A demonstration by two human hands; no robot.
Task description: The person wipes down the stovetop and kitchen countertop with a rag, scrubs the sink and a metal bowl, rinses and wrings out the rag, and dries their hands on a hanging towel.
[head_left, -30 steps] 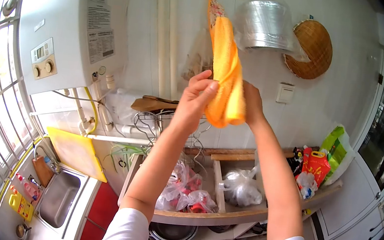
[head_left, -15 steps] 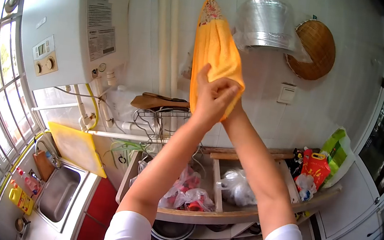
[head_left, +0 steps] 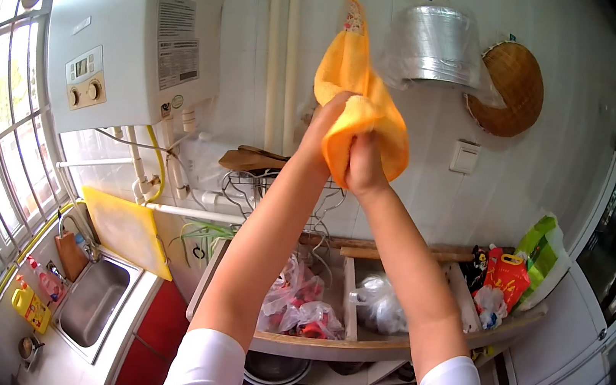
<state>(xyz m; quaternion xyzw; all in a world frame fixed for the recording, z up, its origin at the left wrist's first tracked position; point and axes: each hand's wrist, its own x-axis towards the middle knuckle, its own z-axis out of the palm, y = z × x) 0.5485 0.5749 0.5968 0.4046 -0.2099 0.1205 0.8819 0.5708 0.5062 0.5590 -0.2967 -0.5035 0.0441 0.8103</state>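
An orange towel (head_left: 345,62) with a floral top hangs by its loop from a wall hook. My left hand (head_left: 322,129) is at the towel's left side, its fingers mostly hidden by the cloth. Against the towel's lower front, my right hand (head_left: 365,165) is closed on the fabric, with the cloth's edge flaring around both hands.
A silver pot in plastic (head_left: 439,47) and a woven basket (head_left: 517,87) hang to the right. Below are an open drawer (head_left: 365,350) with plastic bags and a wire rack (head_left: 247,185). At left stand a water heater (head_left: 124,31), a cutting board (head_left: 127,228) and a sink (head_left: 96,305).
The towel, spread flat half a second ago, is now bunched and wrapped about my hands. My right hand has come from behind the cloth to its front, and my left hand has moved to its left side.
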